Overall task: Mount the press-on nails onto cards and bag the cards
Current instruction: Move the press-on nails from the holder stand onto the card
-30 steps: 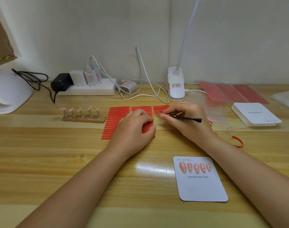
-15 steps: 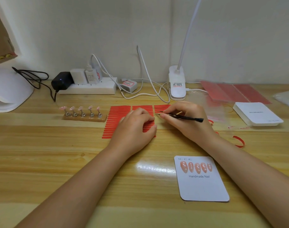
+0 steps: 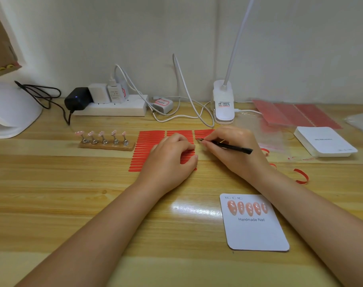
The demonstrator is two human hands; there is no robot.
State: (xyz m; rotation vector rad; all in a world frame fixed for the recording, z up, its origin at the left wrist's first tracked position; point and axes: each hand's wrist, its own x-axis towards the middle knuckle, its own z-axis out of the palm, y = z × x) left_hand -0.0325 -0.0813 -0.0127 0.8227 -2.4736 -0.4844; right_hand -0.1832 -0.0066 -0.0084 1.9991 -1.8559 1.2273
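Wooden holder (image 3: pixel 107 145) carries five pink nails (image 3: pixel 102 133).

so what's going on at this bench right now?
A person is working on a red adhesive strip sheet. The left hand presses the sheet flat while the right hand holds black tweezers, tip at the sheet's right column, apparently picking up a strip. One card near the right forearm already carries five nails. Five more nails sit on the wooden stand. A stack of blank cards lies to the right.
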